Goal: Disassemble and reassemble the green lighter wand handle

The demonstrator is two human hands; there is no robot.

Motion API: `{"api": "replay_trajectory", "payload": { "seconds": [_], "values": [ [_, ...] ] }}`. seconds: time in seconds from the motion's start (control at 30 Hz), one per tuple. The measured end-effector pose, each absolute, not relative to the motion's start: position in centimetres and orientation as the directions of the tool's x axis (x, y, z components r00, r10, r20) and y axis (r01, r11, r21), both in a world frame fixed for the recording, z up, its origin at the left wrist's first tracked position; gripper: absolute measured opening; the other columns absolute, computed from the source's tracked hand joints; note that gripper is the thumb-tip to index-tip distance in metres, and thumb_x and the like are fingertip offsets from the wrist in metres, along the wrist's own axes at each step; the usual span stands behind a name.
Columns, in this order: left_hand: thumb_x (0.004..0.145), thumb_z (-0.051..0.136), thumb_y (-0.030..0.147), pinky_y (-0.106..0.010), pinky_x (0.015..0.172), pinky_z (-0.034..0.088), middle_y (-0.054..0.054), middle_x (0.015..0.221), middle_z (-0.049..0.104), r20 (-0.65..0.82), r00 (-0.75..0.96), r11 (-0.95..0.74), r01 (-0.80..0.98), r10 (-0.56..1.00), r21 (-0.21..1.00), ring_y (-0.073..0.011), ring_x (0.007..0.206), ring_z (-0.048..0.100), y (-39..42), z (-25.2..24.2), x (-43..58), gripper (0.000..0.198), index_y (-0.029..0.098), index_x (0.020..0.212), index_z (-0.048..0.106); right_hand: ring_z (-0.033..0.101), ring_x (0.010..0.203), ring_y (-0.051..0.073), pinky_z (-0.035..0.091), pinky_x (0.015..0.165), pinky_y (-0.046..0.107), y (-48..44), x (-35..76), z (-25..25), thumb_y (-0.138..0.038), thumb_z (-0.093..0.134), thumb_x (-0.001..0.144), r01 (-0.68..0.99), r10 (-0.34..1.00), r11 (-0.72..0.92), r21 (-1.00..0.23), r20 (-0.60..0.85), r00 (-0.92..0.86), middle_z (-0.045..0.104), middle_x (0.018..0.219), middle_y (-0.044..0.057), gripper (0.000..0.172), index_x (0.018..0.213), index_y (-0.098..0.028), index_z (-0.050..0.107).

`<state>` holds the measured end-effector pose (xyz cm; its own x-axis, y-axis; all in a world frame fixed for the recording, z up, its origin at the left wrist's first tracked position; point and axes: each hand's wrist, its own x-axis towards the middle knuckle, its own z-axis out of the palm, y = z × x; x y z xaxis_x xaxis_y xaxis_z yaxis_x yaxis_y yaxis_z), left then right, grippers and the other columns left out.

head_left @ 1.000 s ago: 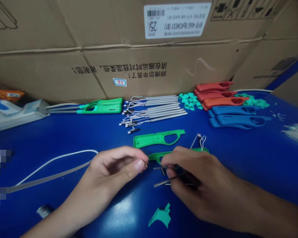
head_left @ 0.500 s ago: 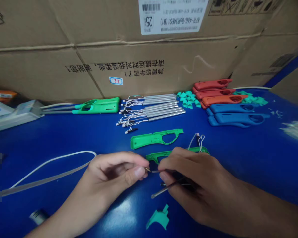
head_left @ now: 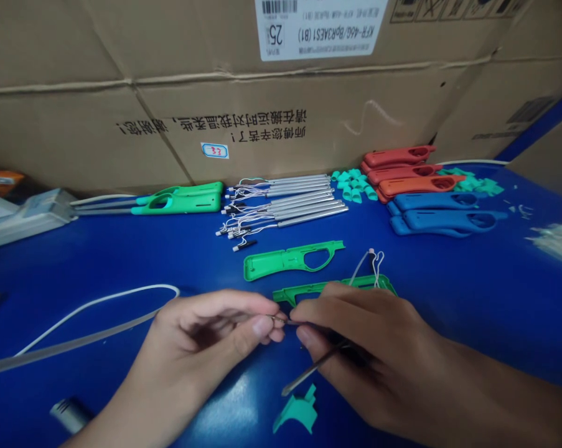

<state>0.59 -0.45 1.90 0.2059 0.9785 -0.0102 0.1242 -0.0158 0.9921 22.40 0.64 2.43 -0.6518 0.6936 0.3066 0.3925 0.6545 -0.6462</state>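
My left hand is closed in a pinch on a small, thin metal piece, mostly hidden by the fingertips. Close against it, my right hand pinches a thin tube whose end meets that piece. Also in the right hand is a slim grey metal rod, its tip sticking out down and to the left. Behind the right hand lies a green lighter handle half, partly covered, with white wires at its far side. Another green handle half lies beyond. A teal curved piece rests below the hands.
Several silver tubes with wires lie at the back, beside assembled green lighters. Teal caps, red handles and blue handles are at the right. A cardboard box walls off the back. White cable loops at left.
The left fingertips and the thin tube's end have come closer together. The metal rod's tip has swung slightly down in the right hand. The view has shifted a little.
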Motion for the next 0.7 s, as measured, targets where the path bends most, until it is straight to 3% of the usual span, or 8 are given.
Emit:
{"api": "replay_trajectory", "payload": {
  "seconds": [0.3,0.7],
  "values": [
    [0.075,0.074,0.015,-0.02,0.059,0.064,-0.002,0.068,0.078,0.053,0.193,-0.075,0.108,0.98,0.991,-0.0187,0.059,0.076,-1.0,2.2,1.6,0.007,0.02,0.08,0.077,0.05,0.064,0.008,0.042,0.059,0.022,0.6,22.4,2.3,-0.012,0.052,0.094,0.385,0.693,0.654,-0.651,0.313,-0.649,0.057,0.074,-0.002,0.013,0.094,-0.014,0.065],
    [0.072,0.071,0.016,-0.011,0.052,0.057,0.004,0.065,0.077,0.216,0.17,-0.269,0.42,0.961,0.866,-0.0115,0.052,0.071,-1.1,2.7,1.8,0.008,0.023,0.071,0.075,0.053,0.065,0.009,0.045,0.058,0.023,0.4,22.6,2.2,-0.011,0.058,0.091,0.43,0.677,0.709,-0.559,0.365,-0.639,0.057,0.077,-0.003,0.014,0.098,-0.014,0.069]
  ]
}}
